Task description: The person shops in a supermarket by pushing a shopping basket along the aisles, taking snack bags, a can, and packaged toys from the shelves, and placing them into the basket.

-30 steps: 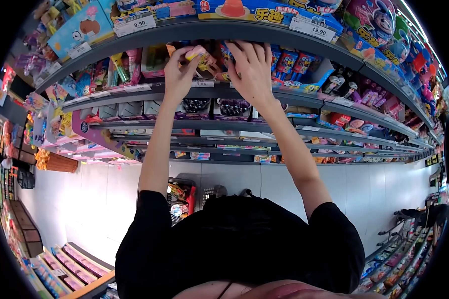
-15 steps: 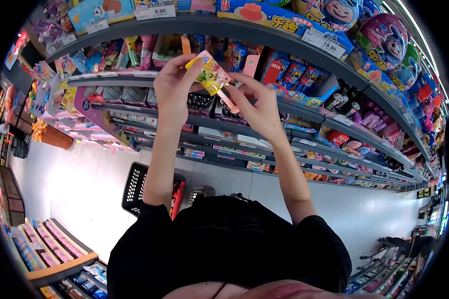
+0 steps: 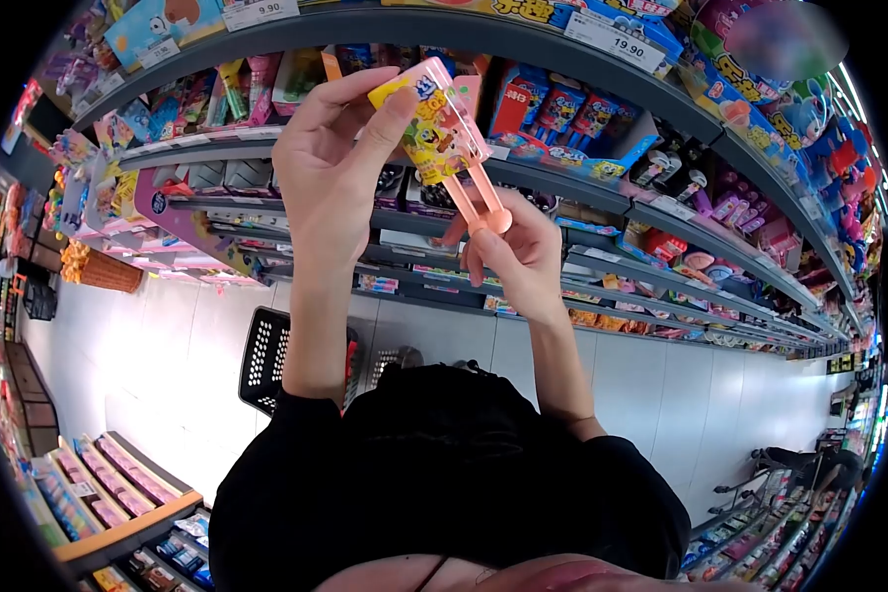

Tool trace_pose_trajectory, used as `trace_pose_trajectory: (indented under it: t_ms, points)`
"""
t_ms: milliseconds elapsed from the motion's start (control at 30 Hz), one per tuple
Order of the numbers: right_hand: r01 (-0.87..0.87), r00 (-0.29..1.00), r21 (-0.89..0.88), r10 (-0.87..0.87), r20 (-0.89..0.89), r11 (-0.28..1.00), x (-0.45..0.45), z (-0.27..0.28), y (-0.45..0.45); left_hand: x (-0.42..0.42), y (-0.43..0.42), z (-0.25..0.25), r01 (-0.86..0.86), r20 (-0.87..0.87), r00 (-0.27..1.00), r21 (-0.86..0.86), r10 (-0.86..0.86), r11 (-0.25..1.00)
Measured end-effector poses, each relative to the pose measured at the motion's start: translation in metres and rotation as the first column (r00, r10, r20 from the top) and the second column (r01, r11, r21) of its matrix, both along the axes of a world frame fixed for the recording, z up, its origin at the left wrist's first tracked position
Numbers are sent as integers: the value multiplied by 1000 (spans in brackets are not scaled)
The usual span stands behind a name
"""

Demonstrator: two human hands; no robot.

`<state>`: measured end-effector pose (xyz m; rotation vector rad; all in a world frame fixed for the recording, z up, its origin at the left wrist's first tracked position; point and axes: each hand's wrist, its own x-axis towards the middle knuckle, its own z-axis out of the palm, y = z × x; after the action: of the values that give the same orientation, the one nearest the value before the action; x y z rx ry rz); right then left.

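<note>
My left hand (image 3: 326,173) pinches the upper left side of a small yellow and pink candy packet (image 3: 439,133) printed with cartoon figures, thumb across its front. Two peach-coloured plastic prongs (image 3: 466,195) stick out from its lower end and meet at a rounded tip. Around that tip, my right hand (image 3: 525,259) has its thumb and fingers closed. The packet is tilted, held up before the shelves. Just behind it, a blue and red display box (image 3: 572,118) of wrapped sweets sits on a shelf.
Shelves of sweets and toys curve across the front, with a price tag (image 3: 617,39) on the upper edge. A black shopping basket (image 3: 264,360) stands on the pale floor (image 3: 158,345) at lower left. Another shelf rack (image 3: 118,523) is behind on the left; a cart (image 3: 755,483) is at lower right.
The packet has come nearer and turned its printed front more towards me. My right hand has slid down from the packet's side to the prongs' tip, leaving the prongs in plain sight.
</note>
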<state>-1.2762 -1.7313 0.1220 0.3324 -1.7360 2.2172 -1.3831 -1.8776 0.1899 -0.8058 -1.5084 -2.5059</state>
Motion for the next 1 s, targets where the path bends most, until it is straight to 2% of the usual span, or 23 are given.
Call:
trace_pose_trajectory:
  t_ms: [67, 267, 400, 433, 500, 600, 733, 800, 867, 933, 1000]
  points:
    - [15, 1000, 3, -15, -14, 1000, 5, -3, 0, 2, 3, -4, -31, -82, 996, -49, 27, 998]
    - [-78, 994, -56, 73, -84, 995, 12, -4, 8, 16, 8, -2, 38, -57, 998, -46, -41, 998]
    - [-189, 978, -145, 174, -113, 971, 7, -20, 8, 18, 7, -13, 42, -92, 995, -37, -46, 998]
    - [-240, 965, -173, 216, -145, 955, 5, -24, 7, 19, 6, -16, 80, -102, 991, -19, -82, 997]
    - [-284, 958, -192, 269, -103, 939, 7, -26, 3, 21, 4, -21, 134, -114, 985, 10, -132, 991]
    - [-329, 944, -209, 328, -39, 921, 4, -35, -6, 27, 4, -26, 85, -40, 996, 47, -83, 995]
    - [-395, 912, -234, 410, 15, 888, -1, -41, -16, 29, -9, -39, 21, -13, 1000, -17, -21, 1000]
    - [-382, 920, -179, 392, 24, 907, -6, -46, -21, 30, -17, -45, -43, 24, 999, -42, 44, 998]
    - [-400, 911, -152, 410, 44, 904, -13, -54, -25, 31, -24, -47, -38, 58, 998, 52, 35, 998]
    - [-419, 906, -145, 424, 6, 896, -21, -58, -31, 32, -34, -53, -92, 79, 993, 56, 88, 994]
    - [-503, 860, -158, 510, 4, 850, -31, -68, -39, 33, -48, -61, -150, 104, 984, 67, 143, 986]
